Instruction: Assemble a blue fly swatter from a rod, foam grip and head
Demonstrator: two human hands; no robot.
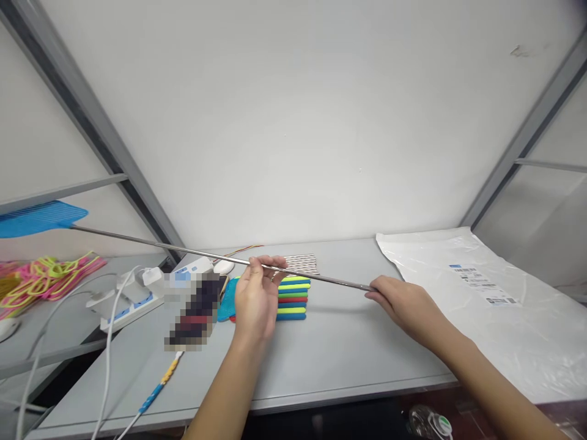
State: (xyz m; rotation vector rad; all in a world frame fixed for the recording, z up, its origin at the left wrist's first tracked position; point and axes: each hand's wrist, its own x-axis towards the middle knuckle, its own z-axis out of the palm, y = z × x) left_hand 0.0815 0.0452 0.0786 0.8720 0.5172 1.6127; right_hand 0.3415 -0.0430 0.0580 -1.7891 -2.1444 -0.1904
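Observation:
A fly swatter with a blue slotted head [46, 218] and a long thin metal rod [183, 249] stretches across the view, above the table. My left hand [257, 299], palm turned up, has its thumb and fingers closed around the middle of the rod. At the rod's right end, my right hand [403, 305] grips it in closed fingers. Below and behind my left hand lie several coloured handles [292, 300] in yellow, green, red and blue, with a blue flat piece [226, 304] at their left. A row of shiny metal rods [302, 264] lies just behind them.
On the left are a white power strip [131, 311] with plugs and cables, a blurred-out phone-like object [195, 315] and pink-yellow cords [50, 281]. A white plastic mailer [440, 275] covers the table's right side. A clear bottle [426, 421] is below the front edge.

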